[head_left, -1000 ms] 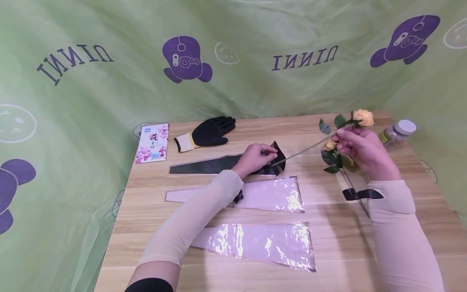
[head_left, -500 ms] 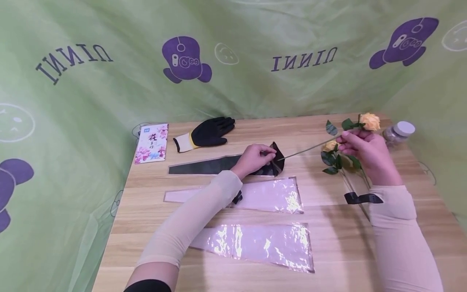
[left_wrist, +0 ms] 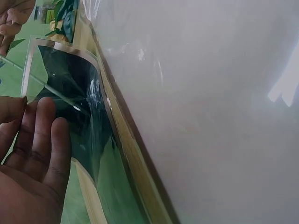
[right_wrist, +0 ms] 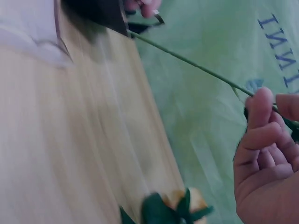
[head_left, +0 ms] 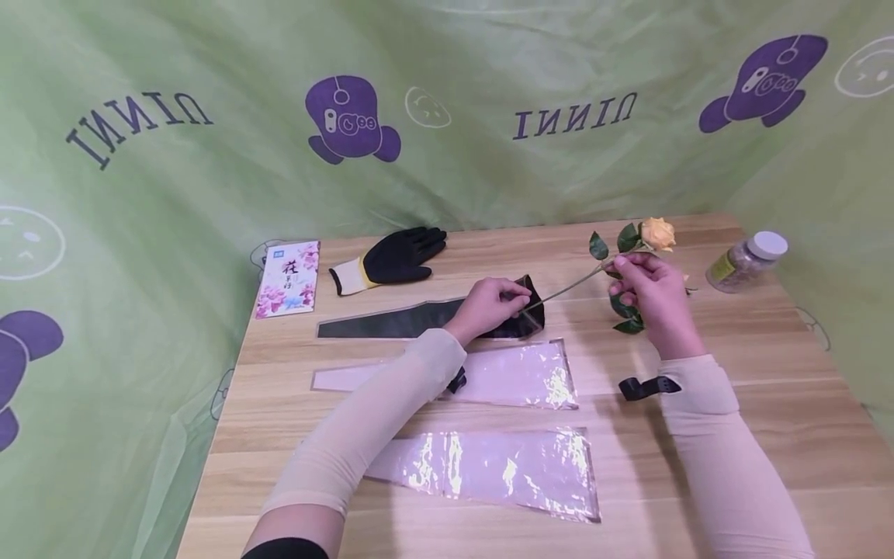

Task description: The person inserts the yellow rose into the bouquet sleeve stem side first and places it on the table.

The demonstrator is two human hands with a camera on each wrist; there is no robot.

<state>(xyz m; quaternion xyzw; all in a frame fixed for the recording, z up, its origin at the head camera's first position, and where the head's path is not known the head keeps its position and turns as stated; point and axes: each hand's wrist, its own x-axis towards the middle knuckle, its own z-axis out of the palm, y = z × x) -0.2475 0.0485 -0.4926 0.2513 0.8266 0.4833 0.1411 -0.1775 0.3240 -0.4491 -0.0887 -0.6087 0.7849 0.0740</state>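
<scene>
Rose stem [right_wrist: 187, 61] between right hand [head_left: 655, 299], pinching it, and left hand [head_left: 486, 306], pinching black sleeve [head_left: 419, 319]

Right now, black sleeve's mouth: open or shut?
Open: the left hand pinches an edge of the black sleeve; its mouth gapes at the tip of the flower stem.

Held rose [head_left: 658, 234] cut off by the right wrist view's right edge, lower rose [right_wrist: 156, 210] by its bottom edge.

Right of centre, passage is crossed by a thin green stem [head_left: 569, 289]; at upper right, a gap is left between the ruffled peach rose [head_left: 658, 234] and a white-lidded clear jar [head_left: 744, 265].
</scene>
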